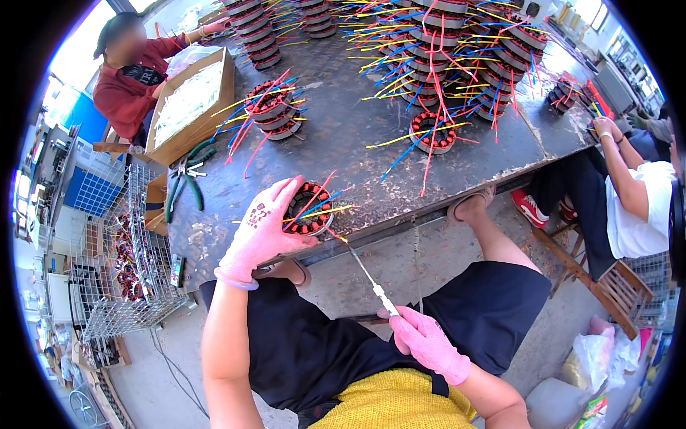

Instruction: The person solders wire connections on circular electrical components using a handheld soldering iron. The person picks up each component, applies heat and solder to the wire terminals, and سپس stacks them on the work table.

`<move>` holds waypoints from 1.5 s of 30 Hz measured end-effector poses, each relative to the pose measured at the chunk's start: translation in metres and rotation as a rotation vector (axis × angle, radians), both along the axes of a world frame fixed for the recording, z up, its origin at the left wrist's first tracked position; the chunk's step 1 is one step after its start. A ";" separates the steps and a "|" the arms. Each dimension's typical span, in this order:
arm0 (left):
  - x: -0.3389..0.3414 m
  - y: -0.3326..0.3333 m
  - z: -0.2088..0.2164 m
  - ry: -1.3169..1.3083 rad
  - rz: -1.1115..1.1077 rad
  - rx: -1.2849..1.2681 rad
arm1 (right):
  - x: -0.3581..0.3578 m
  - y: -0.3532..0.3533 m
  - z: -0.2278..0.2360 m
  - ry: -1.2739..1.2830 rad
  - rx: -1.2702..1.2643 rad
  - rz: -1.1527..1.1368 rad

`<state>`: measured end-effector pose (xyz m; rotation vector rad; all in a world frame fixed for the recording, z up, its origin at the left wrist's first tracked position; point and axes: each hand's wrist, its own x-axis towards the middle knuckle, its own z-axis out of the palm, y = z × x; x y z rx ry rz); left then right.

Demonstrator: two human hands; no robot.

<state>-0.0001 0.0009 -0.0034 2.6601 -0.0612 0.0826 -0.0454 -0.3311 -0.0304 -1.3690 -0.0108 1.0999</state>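
At the table's near edge, my left hand [263, 223] in a pink glove is closed around the left side of a motor stator [310, 227]. The stator is a ring with red and black windings and red, blue and yellow leads. My right hand [432, 344], also gloved in pink, pinches the lower end of a thin white sleeve-like piece [381, 293] above my lap. That piece stretches up as a narrow line to a lead at the stator's near side. Its exact kind is too small to tell.
Green-handled pliers [191, 187] lie on the dark table [336, 129] by a cardboard box [227, 86] of white pieces. A short stator stack [275, 118], a single stator [434, 139] and tall stacks [429, 57] stand beyond. People sit at left and right; a wire basket [153, 243] is left.
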 end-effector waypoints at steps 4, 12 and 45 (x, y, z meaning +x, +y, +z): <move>0.001 0.000 -0.001 -0.001 -0.004 -0.009 | 0.003 0.001 0.004 -0.023 -0.023 0.038; 0.001 -0.002 0.003 0.009 0.001 -0.001 | 0.002 0.000 0.005 -0.068 -0.035 0.051; 0.002 0.003 -0.004 -0.016 -0.023 -0.010 | 0.004 0.003 0.013 -0.063 -0.083 0.072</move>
